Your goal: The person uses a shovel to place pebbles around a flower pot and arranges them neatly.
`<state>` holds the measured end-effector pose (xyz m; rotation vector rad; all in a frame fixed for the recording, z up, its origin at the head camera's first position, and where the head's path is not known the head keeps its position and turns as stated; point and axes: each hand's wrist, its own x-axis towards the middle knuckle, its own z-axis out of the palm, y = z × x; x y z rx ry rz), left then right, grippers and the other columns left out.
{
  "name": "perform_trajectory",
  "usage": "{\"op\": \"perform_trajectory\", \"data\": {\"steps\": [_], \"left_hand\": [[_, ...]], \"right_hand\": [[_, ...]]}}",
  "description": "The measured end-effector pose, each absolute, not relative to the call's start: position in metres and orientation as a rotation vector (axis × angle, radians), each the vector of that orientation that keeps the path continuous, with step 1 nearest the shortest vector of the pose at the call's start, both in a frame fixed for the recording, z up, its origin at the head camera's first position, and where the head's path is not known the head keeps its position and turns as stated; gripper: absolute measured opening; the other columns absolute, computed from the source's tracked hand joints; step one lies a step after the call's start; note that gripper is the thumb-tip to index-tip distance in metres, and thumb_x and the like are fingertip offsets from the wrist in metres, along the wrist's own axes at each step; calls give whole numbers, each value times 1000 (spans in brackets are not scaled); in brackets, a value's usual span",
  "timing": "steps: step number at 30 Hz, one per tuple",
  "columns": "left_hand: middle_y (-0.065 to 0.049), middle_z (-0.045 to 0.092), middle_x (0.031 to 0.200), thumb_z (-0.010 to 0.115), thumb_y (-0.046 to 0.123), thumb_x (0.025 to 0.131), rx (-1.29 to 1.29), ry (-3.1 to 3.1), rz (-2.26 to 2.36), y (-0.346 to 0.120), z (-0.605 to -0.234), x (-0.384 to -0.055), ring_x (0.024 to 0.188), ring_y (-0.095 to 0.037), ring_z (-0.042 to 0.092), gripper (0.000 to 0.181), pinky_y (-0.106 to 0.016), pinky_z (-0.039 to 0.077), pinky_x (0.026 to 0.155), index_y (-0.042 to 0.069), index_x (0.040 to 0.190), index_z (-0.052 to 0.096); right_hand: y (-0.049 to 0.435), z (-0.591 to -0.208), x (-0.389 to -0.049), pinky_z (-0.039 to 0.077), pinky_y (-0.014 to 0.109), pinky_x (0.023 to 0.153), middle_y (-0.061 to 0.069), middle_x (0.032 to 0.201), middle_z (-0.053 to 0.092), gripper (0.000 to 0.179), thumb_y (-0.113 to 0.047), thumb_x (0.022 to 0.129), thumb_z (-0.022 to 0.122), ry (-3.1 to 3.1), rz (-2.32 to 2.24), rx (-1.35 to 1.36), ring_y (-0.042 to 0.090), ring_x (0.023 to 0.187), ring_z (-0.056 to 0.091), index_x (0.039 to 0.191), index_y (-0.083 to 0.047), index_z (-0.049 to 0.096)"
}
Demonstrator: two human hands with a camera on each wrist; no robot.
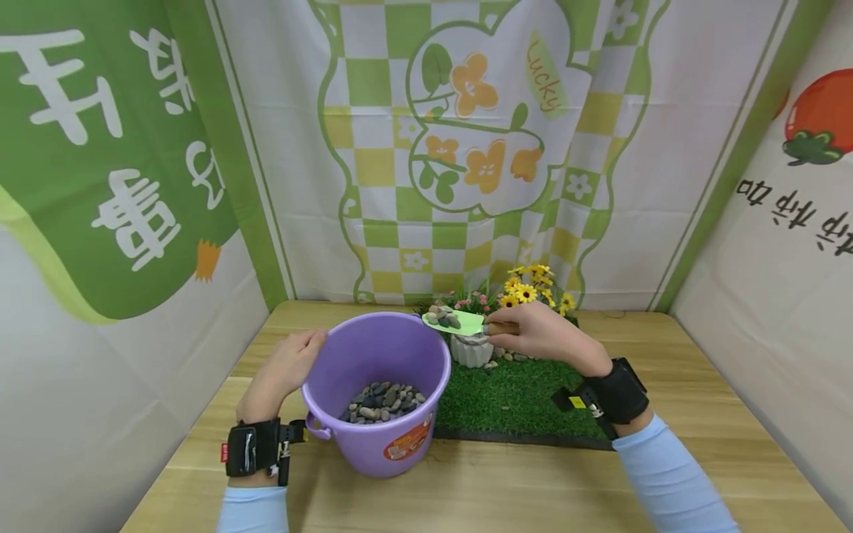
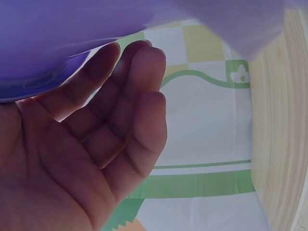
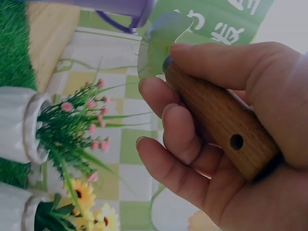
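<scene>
In the head view my right hand (image 1: 540,333) grips the wooden handle (image 3: 216,115) of a small light-green trowel (image 1: 472,323). Several pebbles (image 1: 443,317) lie on its blade, which is held level over the right rim of a purple bucket (image 1: 380,441). Grey and tan pebbles (image 1: 386,403) cover the bucket's bottom. My left hand (image 1: 286,370) holds the bucket's left rim. The left wrist view has its fingers (image 2: 149,120) bent beneath the purple wall; the thumb is hidden there.
Right of the bucket lies a green turf mat (image 1: 520,400) on the wooden table (image 1: 533,481). A white pot (image 1: 472,351) with pink flowers (image 3: 91,127) stands on it, with yellow flowers (image 1: 525,292) beside. Loose stones (image 1: 513,356) lie nearby. Printed cloth (image 1: 373,163) hangs behind.
</scene>
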<state>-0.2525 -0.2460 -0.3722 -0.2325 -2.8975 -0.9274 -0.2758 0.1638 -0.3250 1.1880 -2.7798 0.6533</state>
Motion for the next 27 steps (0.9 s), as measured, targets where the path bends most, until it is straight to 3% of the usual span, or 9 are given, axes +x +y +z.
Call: {"op": "perform_trajectory", "data": {"steps": [9, 27], "left_hand": [[-18, 63, 117, 19, 50, 103, -210, -2891, -944, -247, -373, -251, 109, -37, 55, 68, -54, 43, 91, 1, 125, 60], [-21, 61, 119, 20, 47, 104, -221, -2884, -939, -248, -372, -252, 112, -41, 53, 66, -56, 42, 92, -1, 124, 60]], "right_hand": [[175, -337, -277, 49, 26, 70, -2, 104, 66, 33, -23, 97, 56, -2788, 670, 1195, 2, 78, 59, 125, -7, 62], [180, -360, -278, 46, 25, 61, -2, 99, 66, 26, -18, 96, 58, -2798, 654, 1268, 0, 68, 54, 117, -7, 66]]}}
